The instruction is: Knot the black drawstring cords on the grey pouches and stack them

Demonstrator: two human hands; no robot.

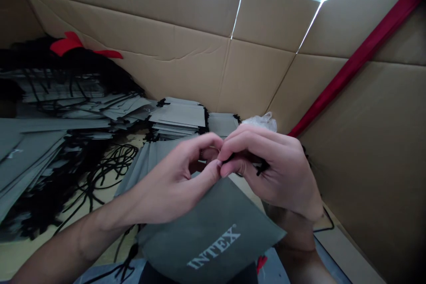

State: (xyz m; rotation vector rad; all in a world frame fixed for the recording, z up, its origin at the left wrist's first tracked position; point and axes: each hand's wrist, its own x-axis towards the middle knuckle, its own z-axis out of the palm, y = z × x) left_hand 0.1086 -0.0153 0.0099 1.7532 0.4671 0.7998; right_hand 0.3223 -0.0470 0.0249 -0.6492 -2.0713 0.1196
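Note:
A grey bag (213, 235) with white INTEX lettering hangs below both hands near the bottom centre. My left hand (189, 177) pinches the bag's top corner between thumb and forefinger. Against its fingertips, my right hand (269, 164) is closed on a black cord (262, 167), whose short end sticks out by the palm. The spot where the fingertips meet is mostly hidden by the fingers.
Stacks of grey bags (179, 113) with black cords stand behind the hands, with larger piles (33, 155) at left. Loose black cords (106, 168) lie tangled beside them. Cardboard walls (186, 49) enclose the back and right; a dark red strap (356, 66) slants across. Clear plastic (262, 120) lies behind my right hand.

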